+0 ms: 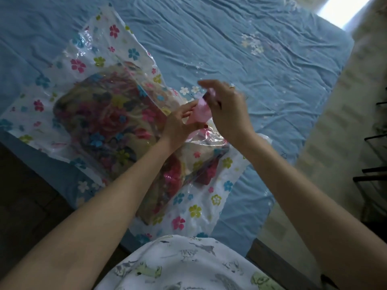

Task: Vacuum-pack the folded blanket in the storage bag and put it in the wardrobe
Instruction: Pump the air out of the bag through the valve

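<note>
A clear storage bag [117, 49] printed with coloured flowers lies on the blue bed sheet [240, 34]. Inside it sits the folded floral blanket [109, 122]. On the bag's right side stands a pink valve [199, 110]. My left hand [180, 124] holds the valve from the left with its fingers against it. My right hand [226, 107] is over the valve's top, fingers curled round its pink cap, and is slightly blurred. The valve is partly hidden by both hands.
The bed's near edge [62, 170] runs diagonally at lower left, with dark floor beyond. On the right are a pale wall and a dark metal rack [374, 174]. A bright window [343, 9] shows at top right.
</note>
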